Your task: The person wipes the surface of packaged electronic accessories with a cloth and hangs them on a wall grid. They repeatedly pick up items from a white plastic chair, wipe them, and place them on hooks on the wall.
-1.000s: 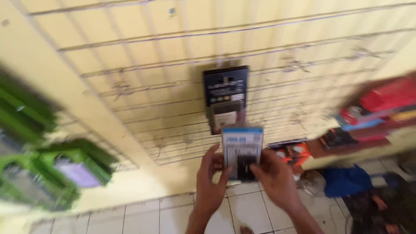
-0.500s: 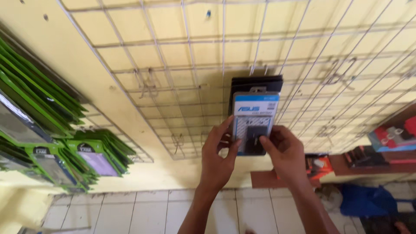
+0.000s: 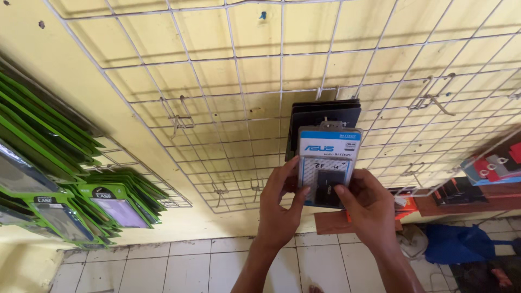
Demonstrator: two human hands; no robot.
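At the far left of the frame, green phone-case packs hang in thick fanned rows, well apart from the work. Left of centre an empty wire hook juts from the wire grid panel. At centre, the left hand pinches the left edge of a blue-and-white battery blister pack, held just in front of a stack of black packs on their hook. The right hand grips its lower right corner. Keeping the pack level, hang-hole square to the hook, seems wise; the black stack crowds the hook. Lower right, a shelf of red and blue boxes.
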